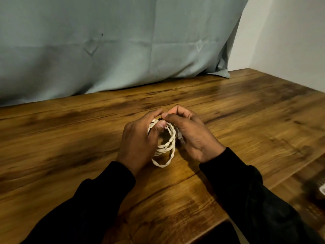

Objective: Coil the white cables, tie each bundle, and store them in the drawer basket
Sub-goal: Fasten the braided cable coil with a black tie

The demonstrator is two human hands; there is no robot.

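At frame centre, both hands, left hand (140, 138) and right hand (191, 132), grip the coiled white cable (165, 148) above the bench (70, 138), seemingly tying; next, cinch the tie.

no readable text, no labels, no numbers anywhere

Counter (70, 138) surface open left of left grip (140, 138), open right of right grip (191, 132), open toward far edge. Both grips mid-counter, close together, coiled white cable (167, 147) between them blocking the gap. Grey-blue cloth (123, 50) hangs along far edge, hem touching counter, walls off back. White wall (290, 32) closes far right corner. Near right corner: blurred white object (322, 189) at frame edge, unidentifiable. Black sleeves (246, 199) cross near edge.
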